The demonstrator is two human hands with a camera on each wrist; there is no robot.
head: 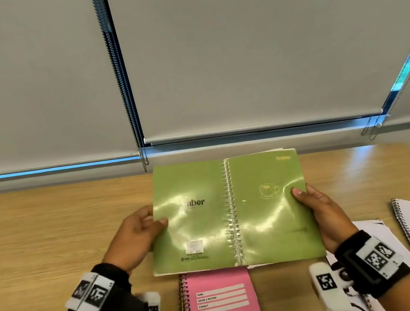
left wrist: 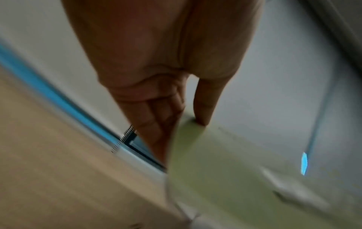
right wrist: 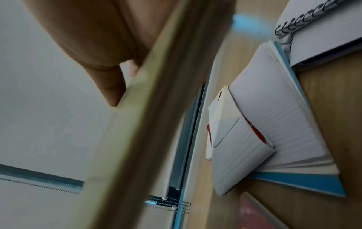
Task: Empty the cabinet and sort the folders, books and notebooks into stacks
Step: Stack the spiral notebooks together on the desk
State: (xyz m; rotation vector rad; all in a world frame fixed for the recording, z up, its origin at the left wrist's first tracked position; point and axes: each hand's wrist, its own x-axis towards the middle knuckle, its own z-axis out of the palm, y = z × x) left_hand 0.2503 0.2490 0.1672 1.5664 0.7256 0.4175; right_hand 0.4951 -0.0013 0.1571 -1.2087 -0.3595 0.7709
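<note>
Nearest the person, a small pink spiral-bound notebook (head: 219, 297) lies flat on the wooden table (head: 36, 235). Just beyond and above it, the left hand (head: 134, 239) and right hand (head: 320, 215) pinch opposite edges of a glossy green spiral notebook (head: 231, 213), splayed covers-up, its spine pointing away; both hands sit equally near.

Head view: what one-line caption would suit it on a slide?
Both hands, left hand and right hand, hold an opened green spiral notebook above a pink notebook.
</note>
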